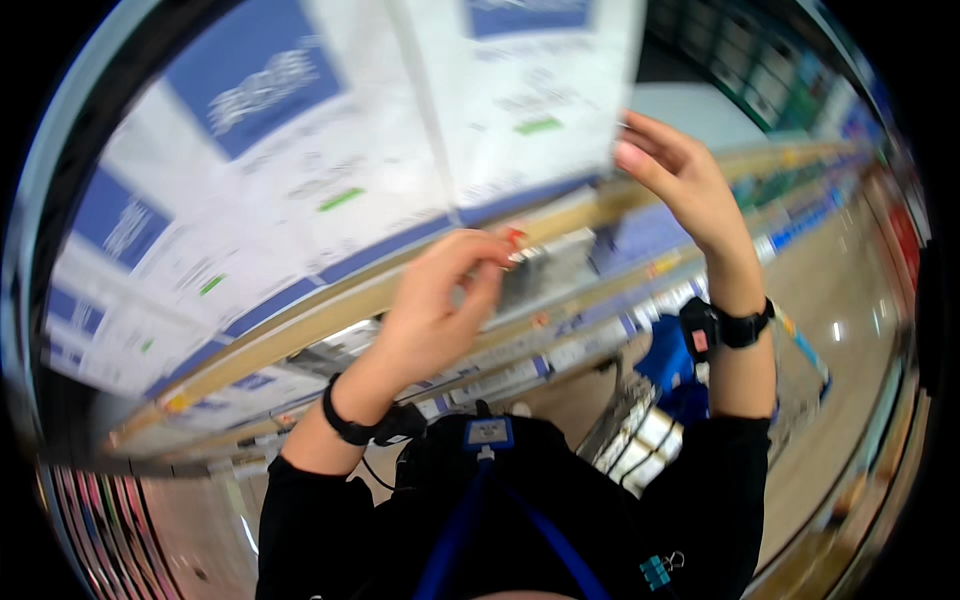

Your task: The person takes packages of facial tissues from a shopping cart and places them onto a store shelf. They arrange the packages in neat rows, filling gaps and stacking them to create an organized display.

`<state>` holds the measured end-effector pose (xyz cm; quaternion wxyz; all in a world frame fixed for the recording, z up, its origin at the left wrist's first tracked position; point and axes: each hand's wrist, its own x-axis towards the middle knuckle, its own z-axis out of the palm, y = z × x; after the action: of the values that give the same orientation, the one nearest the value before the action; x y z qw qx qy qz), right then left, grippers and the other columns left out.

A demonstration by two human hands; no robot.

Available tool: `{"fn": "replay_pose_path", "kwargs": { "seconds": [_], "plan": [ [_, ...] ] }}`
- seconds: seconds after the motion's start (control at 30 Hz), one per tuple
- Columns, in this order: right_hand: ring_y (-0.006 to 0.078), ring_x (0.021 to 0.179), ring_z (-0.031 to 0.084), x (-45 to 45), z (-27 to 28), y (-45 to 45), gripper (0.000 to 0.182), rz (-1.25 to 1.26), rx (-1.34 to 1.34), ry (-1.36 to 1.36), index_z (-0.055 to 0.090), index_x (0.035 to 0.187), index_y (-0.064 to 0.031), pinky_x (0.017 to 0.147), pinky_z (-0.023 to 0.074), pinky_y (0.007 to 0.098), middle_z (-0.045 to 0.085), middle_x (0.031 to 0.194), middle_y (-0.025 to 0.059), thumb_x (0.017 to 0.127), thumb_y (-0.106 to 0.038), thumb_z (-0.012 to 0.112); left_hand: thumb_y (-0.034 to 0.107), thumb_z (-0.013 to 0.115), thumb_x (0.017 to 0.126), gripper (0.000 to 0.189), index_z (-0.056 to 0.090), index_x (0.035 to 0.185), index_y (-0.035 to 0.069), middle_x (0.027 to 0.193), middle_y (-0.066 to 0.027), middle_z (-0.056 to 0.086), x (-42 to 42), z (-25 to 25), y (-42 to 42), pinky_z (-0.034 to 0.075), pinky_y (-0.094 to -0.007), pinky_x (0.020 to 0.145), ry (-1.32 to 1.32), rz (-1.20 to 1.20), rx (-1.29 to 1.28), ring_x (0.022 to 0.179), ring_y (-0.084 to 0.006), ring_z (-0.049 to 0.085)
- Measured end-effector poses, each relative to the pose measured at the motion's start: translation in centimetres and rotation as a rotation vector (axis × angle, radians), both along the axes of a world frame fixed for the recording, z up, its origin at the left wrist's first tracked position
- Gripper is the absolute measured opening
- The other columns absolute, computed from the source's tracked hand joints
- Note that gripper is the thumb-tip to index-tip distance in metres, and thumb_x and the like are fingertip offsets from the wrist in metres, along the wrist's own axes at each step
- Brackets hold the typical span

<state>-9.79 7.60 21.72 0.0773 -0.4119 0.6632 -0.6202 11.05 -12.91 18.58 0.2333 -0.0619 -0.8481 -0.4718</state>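
My left hand (446,300) is raised near the shelf edge, its thumb and fingertips together at a small red item (514,238); blur hides the exact grip. Just beyond my fingers lies a grey, glossy flat packet or sheet (555,262). My right hand (667,161) is at the right edge of a large white panel or package (540,97) with blue blocks and green marks, thumb and fingers slightly apart. Whether it touches the edge is unclear. Similar white and blue packages (300,157) stand in a row to the left, bearing writing.
A light wooden-coloured shelf edge (300,322) runs diagonally before me, with lower shelves beneath. A metal wire basket or cart (637,435) with blue items stands by my right side. Green-framed shelving (757,75) is at upper right, and a rack of colourful items (112,525) at lower left.
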Motion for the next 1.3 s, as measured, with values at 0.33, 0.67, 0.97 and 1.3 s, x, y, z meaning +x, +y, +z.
{"fn": "replay_pose_path", "kwargs": {
  "seconds": [0.33,0.67,0.97,1.3],
  "plan": [
    [0.0137,0.075,0.071,20.1,-20.3,10.7,0.032,-0.562,0.001,-0.645,0.066,0.112,-0.0025,0.068,0.0553,0.0252,0.073,0.086,0.0080,0.101,-0.032,0.059,0.005,0.048,0.100,0.017,0.064,0.104,-0.001,0.099,-0.0053,0.066,3.8,-6.7,1.2,0.045,-0.0236,0.080,-0.399,-0.492,0.149,0.089,-0.0098,0.059],
    [0.0179,0.065,0.069,54.6,-32.6,13.6,0.031,-1.528,0.079,-1.002,0.066,0.101,0.0053,0.061,0.0533,0.0304,0.071,0.072,0.0124,0.094,-0.024,0.061,0.012,0.050,0.099,0.019,0.063,0.106,0.001,0.097,-0.0072,0.067,12.5,-21.0,8.4,0.047,-0.0260,0.079,-1.046,-1.036,0.108,0.086,-0.0127,0.061],
    [0.0210,0.077,0.066,61.5,-35.0,17.1,0.031,-1.714,0.377,-0.740,0.065,0.109,0.0026,0.070,0.0520,0.0329,0.070,0.086,0.0135,0.094,-0.025,0.062,0.020,0.051,0.098,0.029,0.053,0.122,0.004,0.112,-0.0096,0.061,18.7,-29.1,15.9,0.048,-0.0299,0.077,-1.194,-0.970,0.043,0.089,-0.0152,0.062],
    [0.0288,0.076,0.069,58.6,-32.7,28.5,0.027,-1.503,0.413,-0.634,0.068,0.106,0.0006,0.071,0.0533,0.0356,0.071,0.084,0.0185,0.094,-0.023,0.063,0.025,0.066,0.087,0.044,0.054,0.126,0.008,0.127,-0.0168,0.053,15.5,-31.8,26.9,0.042,-0.0453,0.093,-0.274,-0.618,-0.399,0.108,-0.0327,0.055]
  ]
}}
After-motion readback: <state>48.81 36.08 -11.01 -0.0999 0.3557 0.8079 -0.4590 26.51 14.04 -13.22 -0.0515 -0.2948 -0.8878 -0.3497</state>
